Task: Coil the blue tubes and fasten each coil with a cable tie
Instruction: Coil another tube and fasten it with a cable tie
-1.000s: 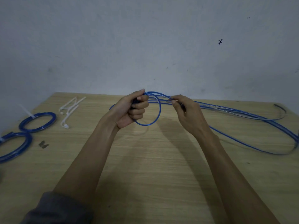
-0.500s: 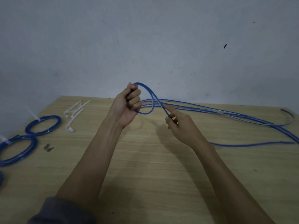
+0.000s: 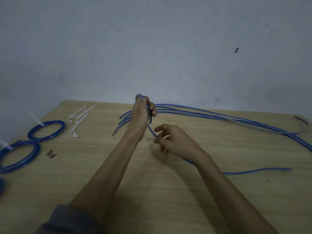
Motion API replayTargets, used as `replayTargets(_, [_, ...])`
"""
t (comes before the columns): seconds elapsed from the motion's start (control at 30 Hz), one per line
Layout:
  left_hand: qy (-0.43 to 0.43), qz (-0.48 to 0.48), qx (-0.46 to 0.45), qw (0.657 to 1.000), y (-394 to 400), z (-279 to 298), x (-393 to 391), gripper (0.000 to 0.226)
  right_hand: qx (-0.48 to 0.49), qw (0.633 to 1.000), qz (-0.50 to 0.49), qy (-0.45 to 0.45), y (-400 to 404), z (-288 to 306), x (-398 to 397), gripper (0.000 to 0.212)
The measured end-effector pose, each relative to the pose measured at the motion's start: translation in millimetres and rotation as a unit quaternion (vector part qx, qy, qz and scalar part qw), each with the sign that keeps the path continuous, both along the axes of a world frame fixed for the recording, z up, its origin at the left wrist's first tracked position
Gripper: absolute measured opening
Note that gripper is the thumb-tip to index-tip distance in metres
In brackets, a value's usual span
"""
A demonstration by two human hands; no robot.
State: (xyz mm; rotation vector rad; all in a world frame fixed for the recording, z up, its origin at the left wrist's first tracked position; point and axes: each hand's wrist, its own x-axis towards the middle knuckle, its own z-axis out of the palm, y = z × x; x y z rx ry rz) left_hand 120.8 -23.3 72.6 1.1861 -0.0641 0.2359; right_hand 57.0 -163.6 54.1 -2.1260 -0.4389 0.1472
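While the left hand [image 3: 142, 114] grips a small coil of thin blue plastic tube [image 3: 239, 171] at frame centre, fingers curled round the loops, the right hand [image 3: 173, 141] just below pinches the same tube's trailing length, which runs off right across the light wooden table [image 3: 152, 191]. Two finished blue coils [image 3: 46, 130] lie at left, near loose white cable ties [image 3: 78, 118].

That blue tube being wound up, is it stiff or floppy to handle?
Probably springy: the loose blue tubes lie in long smooth arcs, not limp heaps. The left hand grips the coil tightly, so it likely unwinds if released. It looks light: the right hand guides it with fingertips.
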Motion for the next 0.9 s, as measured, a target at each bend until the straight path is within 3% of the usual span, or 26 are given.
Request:
replayTargets(0.07, [-0.033, 0.011, 0.119, 0.992, -4, -8, -8, 0.024, 0.030, 0.999, 0.002, 0.045, -5, 7, -2, 0.027])
replayTargets(0.17, [-0.065, 0.023, 0.234, 0.970, -9, -18, -17, 0.024, -0.014, 0.999, 0.015, 0.046, -18, 19, -1, 0.027])
replayTargets(0.3, [-0.077, -0.002, 0.387, 0.919, -13, -37, -16, 0.022, -0.149, 0.987, 0.022, -0.059, -41, 35, 1, 0.019])
replayTargets(0.4, [-0.099, -0.031, 0.465, 0.879, -17, -39, -21, 0.022, -0.198, 0.971, -0.019, -0.133, -55, 45, 5, 0.004])
replayTargets(0.5, [-0.096, -0.069, 0.507, 0.854, -28, -26, -29, 0.025, -0.228, 0.951, -0.075, -0.194, -66, 48, 9, 0.010])
replayTargets(0.67, [-0.081, -0.121, 0.552, 0.821, -31, -8, -34, 0.038, -0.166, 0.961, -0.089, -0.204, -80, 51, 8, 0.012])
replayTargets(0.9, [-0.041, -0.170, 0.434, 0.884, -21, 10, -42, 0.055, -0.092, 0.982, -0.043, -0.161, -87, 58, 3, 0.016])
